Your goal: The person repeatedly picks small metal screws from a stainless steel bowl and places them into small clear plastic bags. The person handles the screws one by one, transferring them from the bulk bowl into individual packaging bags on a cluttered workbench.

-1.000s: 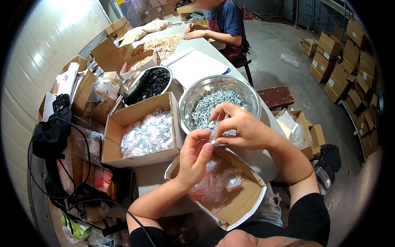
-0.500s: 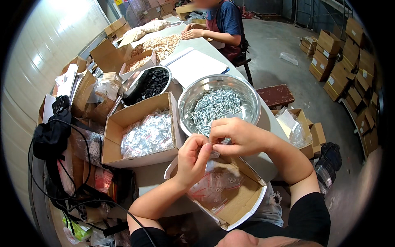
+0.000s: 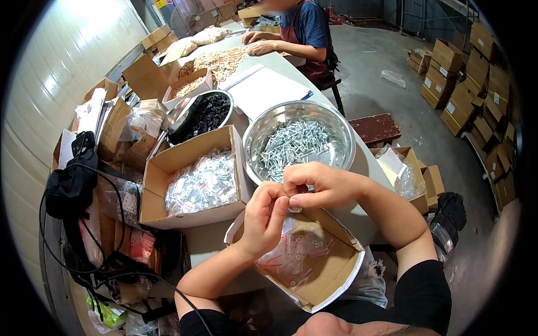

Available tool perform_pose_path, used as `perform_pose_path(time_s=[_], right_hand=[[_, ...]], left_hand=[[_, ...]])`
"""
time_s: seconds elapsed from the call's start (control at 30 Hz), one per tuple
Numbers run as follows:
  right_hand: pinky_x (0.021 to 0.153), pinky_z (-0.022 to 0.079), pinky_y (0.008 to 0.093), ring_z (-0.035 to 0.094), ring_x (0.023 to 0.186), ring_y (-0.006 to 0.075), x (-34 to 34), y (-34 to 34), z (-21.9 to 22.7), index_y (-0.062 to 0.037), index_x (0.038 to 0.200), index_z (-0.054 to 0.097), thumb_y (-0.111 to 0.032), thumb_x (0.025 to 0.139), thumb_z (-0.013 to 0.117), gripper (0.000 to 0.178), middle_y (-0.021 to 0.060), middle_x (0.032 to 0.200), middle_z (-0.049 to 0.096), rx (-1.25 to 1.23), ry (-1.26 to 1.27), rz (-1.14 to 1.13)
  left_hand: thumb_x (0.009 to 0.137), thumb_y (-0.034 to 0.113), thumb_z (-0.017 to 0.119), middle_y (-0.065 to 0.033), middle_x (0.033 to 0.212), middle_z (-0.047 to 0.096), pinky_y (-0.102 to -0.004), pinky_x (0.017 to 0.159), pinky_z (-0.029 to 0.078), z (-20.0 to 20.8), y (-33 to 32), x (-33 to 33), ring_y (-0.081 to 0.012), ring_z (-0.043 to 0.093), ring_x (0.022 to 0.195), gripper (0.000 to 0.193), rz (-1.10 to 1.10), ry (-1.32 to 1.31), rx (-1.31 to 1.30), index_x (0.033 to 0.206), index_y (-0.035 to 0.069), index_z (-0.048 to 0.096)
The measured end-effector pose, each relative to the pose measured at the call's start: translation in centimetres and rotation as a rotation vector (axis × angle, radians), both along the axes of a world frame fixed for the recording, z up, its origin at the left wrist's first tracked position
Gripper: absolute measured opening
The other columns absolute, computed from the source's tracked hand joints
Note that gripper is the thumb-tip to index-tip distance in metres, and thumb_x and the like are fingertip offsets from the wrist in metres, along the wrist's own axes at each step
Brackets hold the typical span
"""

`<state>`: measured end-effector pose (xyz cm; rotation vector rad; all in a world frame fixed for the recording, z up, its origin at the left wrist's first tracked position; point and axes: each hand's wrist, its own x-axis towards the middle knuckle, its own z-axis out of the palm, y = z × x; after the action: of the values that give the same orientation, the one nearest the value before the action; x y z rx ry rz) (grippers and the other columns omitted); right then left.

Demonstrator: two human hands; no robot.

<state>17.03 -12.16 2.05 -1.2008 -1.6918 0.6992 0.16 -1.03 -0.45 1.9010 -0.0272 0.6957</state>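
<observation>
Both hands, the left hand and right hand, have moved down from the steel bowl of screws and now pinch a small clear bag together above the open carton.

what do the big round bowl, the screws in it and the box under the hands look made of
Bowl: likely stainless steel, its rim bright and mirror-like. Screws: metal, probably zinc-plated, silvery with glints. Box: brown corrugated cardboard, matte, white outside.
</observation>
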Motion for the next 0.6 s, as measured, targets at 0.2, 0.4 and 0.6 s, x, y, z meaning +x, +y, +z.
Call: perform_pose_path(time_s=[0.2,0.4,0.6], right_hand=[[0.066,0.04,0.0284,0.046,0.073,0.0136,0.8,0.1,-0.3,-0.0009,0.085,0.051,-0.019,0.087,0.06,0.02,0.0045,0.078,0.05,-0.008,0.034,0.054],[0.066,0.039,0.0266,0.043,0.073,0.0096,1.6,-0.1,0.0,-0.0029,0.085,0.051,-0.019,0.091,0.059,0.019,0.0008,0.077,0.049,-0.029,0.155,-0.02],[0.076,0.046,0.0356,0.058,0.085,0.0219,3.3,0.2,-1.1,-0.0028,0.097,0.06,-0.037,0.092,0.058,0.035,0.0093,0.09,0.062,-0.121,-0.323,-0.406]], left_hand=[[0.098,0.012,0.048,-0.0045,0.092,0.048,-0.0231,0.073,0.036,-0.1,0.1,-0.1,-0.0101,0.042,0.079,0.012,0.048,-0.079,0.033,0.091,0.003,0.048],[0.1,0.014,0.045,-0.0007,0.093,0.046,-0.0214,0.073,0.034,0.9,1.1,-0.3,-0.0066,0.039,0.078,0.01,0.135,-0.154,-0.238,0.095,0.006,0.047],[0.097,0.009,0.054,-0.0001,0.09,0.048,-0.0205,0.065,0.036,4.3,4.6,-0.4,-0.0047,0.039,0.07,0.008,0.486,-0.559,-0.312,0.093,0.005,0.048]])
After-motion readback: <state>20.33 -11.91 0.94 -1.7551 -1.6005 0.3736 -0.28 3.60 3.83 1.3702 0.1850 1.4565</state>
